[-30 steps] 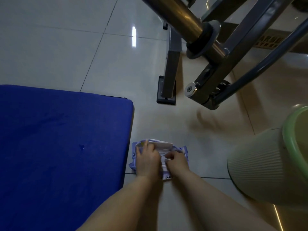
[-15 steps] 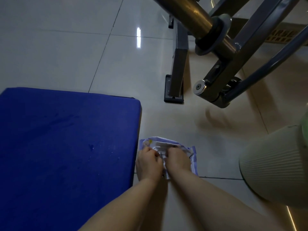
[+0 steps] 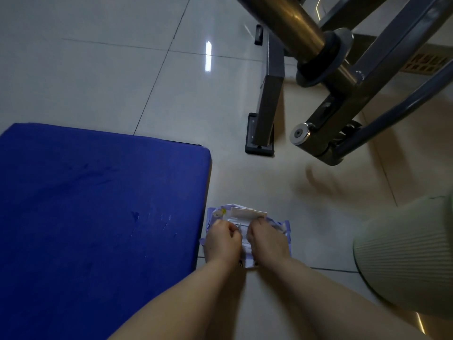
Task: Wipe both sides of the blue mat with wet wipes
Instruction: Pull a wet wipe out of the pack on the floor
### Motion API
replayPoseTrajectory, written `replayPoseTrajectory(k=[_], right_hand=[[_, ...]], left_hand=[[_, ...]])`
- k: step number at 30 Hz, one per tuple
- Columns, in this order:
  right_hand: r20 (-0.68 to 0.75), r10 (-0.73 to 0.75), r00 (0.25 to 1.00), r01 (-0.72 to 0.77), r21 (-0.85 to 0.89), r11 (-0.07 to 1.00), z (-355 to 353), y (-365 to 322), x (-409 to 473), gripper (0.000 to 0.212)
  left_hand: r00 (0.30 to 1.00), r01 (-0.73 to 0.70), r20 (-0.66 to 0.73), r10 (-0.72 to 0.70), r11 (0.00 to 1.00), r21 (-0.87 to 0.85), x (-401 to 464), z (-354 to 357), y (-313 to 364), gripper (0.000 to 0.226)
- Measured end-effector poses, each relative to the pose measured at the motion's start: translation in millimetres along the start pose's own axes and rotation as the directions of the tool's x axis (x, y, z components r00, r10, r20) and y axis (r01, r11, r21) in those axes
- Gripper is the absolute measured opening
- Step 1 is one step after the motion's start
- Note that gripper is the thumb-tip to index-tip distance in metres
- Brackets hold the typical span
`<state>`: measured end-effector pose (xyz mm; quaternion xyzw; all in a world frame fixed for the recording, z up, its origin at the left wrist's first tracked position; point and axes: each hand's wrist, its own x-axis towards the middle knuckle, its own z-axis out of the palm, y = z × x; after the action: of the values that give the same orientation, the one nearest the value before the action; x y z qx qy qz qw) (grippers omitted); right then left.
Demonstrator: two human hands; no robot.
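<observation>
Both hands have slid closer together on the wipes pack [image 3: 277,224] since a second ago.
Left hand [image 3: 221,242] and right hand [image 3: 266,239] have curled fingers on its open flap [image 3: 247,212]; whether they pinch a wipe, I cannot tell. The blue mat [image 3: 98,204] lies just left of the fingers. Too many wipes could come out, or the pack could slide.

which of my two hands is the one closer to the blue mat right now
Your left hand: it is on the side of the wipes pack nearest the blue mat, while your right hand works the pack's far side.
</observation>
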<state>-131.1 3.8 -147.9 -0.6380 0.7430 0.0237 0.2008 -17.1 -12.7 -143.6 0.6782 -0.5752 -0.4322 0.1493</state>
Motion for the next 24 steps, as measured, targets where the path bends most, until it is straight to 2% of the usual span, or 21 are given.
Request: replayPoseTrajectory(k=[2,4,6,9,11,14,16,19,20,22,24], right_hand=[[0.033,-0.060,0.998,0.056,0.099,0.994,0,2,-2,0.007],[0.070,-0.057,0.996,0.045,0.165,0.985,1,1,-2,0.008],[-0.012,0.007,1.000,-0.003,0.310,0.951,0,-1,-2,0.012],[-0.085,0.044,0.995,-0.002,0.448,0.894,-3,-1,-8,0.015],[-0.182,0.128,0.975,-0.005,0.558,0.830,-11,1,-11,0.014],[-0.200,0.070,0.977,0.041,0.504,0.863,-15,6,-15,0.012],[-0.237,-0.013,0.971,0.107,0.389,0.915,-13,11,-17,0.026],[-0.448,-0.073,0.891,0.195,0.233,0.953,-26,21,-20,0.012],[-0.525,-0.058,0.849,0.207,0.230,0.951,-36,22,-21,0.019],[-0.634,-0.044,0.772,0.246,0.235,0.940,-54,27,-21,0.027],[-0.669,-0.005,0.743,0.298,0.323,0.898,-64,27,-22,0.027]], left_hand=[[1.000,-0.004,0.017,0.005,1.000,-0.031,-2,1,2,0.025],[1.000,0.005,0.026,-0.004,0.999,-0.034,-2,2,3,0.025],[0.999,0.003,0.035,-0.003,1.000,-0.011,-2,-1,3,0.024],[0.999,0.005,0.043,-0.004,1.000,-0.010,-1,-3,2,0.023],[1.000,-0.012,0.029,0.012,1.000,0.005,-1,-5,3,0.023],[0.999,-0.038,0.004,0.038,0.998,0.046,-2,-1,6,0.021],[0.997,-0.076,-0.010,0.077,0.995,0.070,-3,1,8,0.022],[0.986,-0.163,0.008,0.164,0.975,0.150,-5,1,12,0.020],[0.979,-0.206,0.025,0.205,0.961,0.184,-6,2,11,0.014],[0.955,-0.295,0.145,0.260,0.888,0.352,-9,5,8,0.015],[0.889,-0.452,0.373,0.268,0.654,0.607,-12,9,1,0.042]])
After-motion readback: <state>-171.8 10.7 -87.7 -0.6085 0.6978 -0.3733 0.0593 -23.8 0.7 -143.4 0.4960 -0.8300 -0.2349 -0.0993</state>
